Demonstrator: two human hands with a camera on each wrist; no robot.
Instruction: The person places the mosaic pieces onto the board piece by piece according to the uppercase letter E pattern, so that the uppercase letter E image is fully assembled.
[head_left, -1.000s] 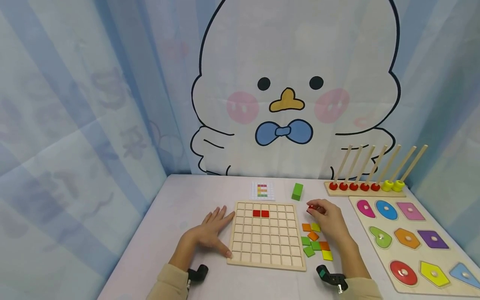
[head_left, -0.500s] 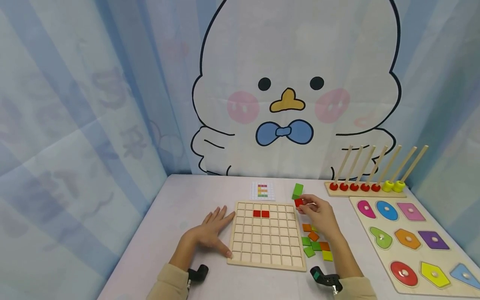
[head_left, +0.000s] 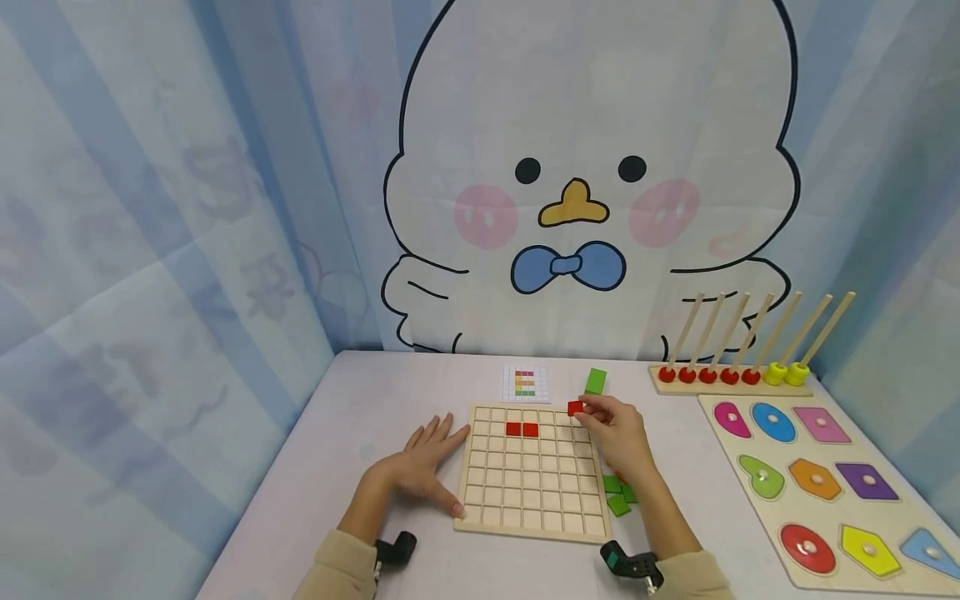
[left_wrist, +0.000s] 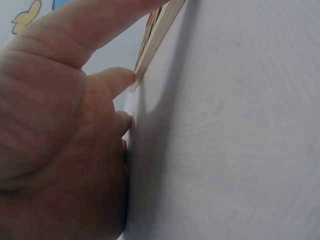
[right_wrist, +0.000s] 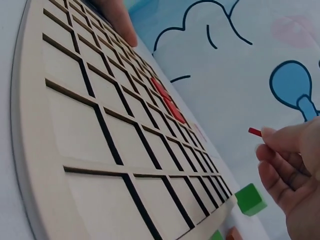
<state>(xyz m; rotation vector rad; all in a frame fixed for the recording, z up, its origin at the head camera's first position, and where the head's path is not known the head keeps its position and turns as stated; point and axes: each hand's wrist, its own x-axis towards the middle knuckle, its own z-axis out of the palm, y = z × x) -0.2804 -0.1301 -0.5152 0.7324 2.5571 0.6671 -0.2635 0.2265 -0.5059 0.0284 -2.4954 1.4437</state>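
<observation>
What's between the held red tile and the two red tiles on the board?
The head view shows only bare board between the held tile and red pair.

2 beige sleeves [head_left: 336, 568], 2 black wrist cameras [head_left: 396, 549]; right camera [head_left: 633, 565] bears small green patch [head_left: 612, 560].

We see a grid board [head_left: 530, 482] of smooth, matt wood; the red tiles [head_left: 513, 429] set in it look smooth. The desk [left_wrist: 240, 125] is matt. We find creased cloth in the curtain [head_left: 187, 250], matt cloth in the sleeves [head_left: 333, 567], paper in the pattern card [head_left: 525, 384] and what looks like plastic in the wrist mounts [head_left: 634, 565]. The wooden shape board [head_left: 780, 451] carries a glossy red disc [head_left: 795, 552].
</observation>
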